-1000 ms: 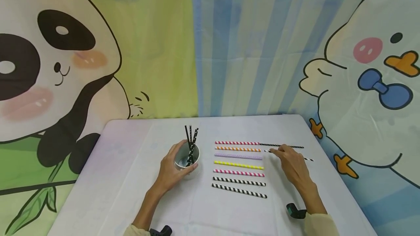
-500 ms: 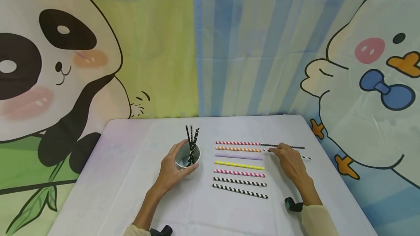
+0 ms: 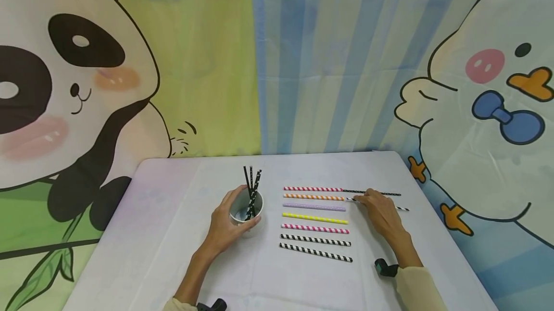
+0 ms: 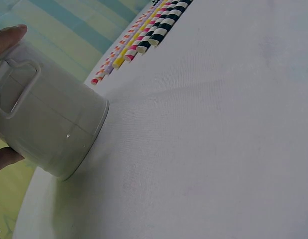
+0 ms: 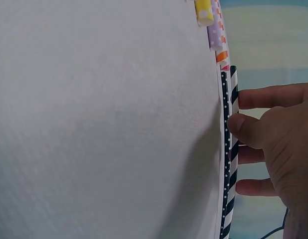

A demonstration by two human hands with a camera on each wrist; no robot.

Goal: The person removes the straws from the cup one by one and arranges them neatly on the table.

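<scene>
My left hand [image 3: 224,224] grips a pale cup [image 3: 246,226] around its side, thumb and fingers on opposite sides. Several black patterned paper straws [image 3: 252,200] stand in the cup. A handle shows on the cup [image 4: 59,114] in the left wrist view. Low over the table, my right hand [image 3: 383,212] pinches a black-and-white striped straw [image 5: 233,164] between thumb and fingers. Its left end sits close to the right end of an orange-striped straw [image 3: 313,197]. Just behind lies a black dotted straw [image 3: 393,193], in line with a red-striped straw [image 3: 312,189].
Below the orange straw lie a lavender straw [image 3: 313,206], a yellow straw [image 3: 314,218], a pink-striped straw [image 3: 314,229] and two black-and-white straws, the upper striped straw [image 3: 315,240] and the lower striped straw [image 3: 316,253]. The white table [image 3: 173,234] meets a printed curtain [image 3: 207,61] behind.
My right hand has slid slightly left with the striped straw, bringing its left end closer to the orange-striped straw. The left hand and cup stay in place.
</scene>
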